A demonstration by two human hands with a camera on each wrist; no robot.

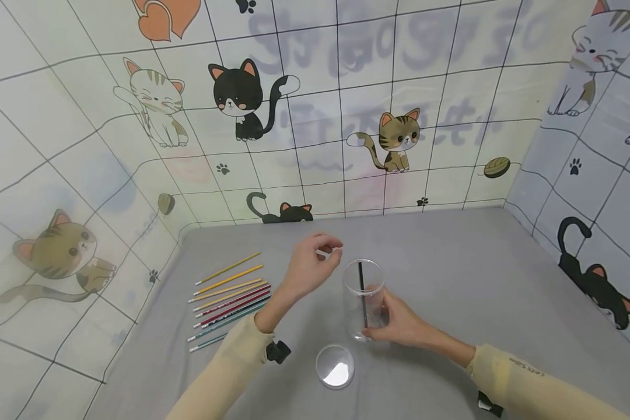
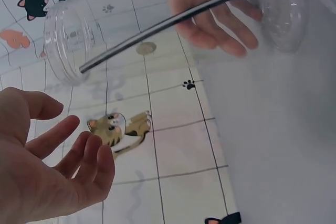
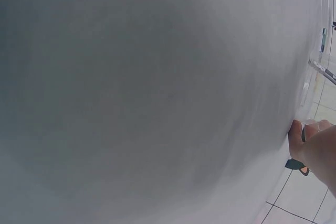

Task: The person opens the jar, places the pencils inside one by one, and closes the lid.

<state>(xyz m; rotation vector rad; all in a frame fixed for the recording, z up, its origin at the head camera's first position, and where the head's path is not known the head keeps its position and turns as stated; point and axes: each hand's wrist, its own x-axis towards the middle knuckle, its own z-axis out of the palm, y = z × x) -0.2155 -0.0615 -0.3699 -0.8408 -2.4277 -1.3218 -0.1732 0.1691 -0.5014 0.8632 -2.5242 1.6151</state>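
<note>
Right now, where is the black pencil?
In the head view, the black pencil is inside the clear jar, just right of the picture's centre; the right hand holds that jar.

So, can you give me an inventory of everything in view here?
Jar: one, clear, upright on the table, right of the pencil row
Dark pencil: one, black or dark grey, inside the jar
Loose pencils: roughly nine, yellow, red and bluish, on the table's left; exact count unclear
Round lid: one, clear, lying nearer the person than the jar
Tablecloth: one, grey, underneath
Backdrop: white, cat-printed grid, around the table
Sleeves: two, cream, on both arms
Hands: two; left empty beside the jar, right gripping it
</note>
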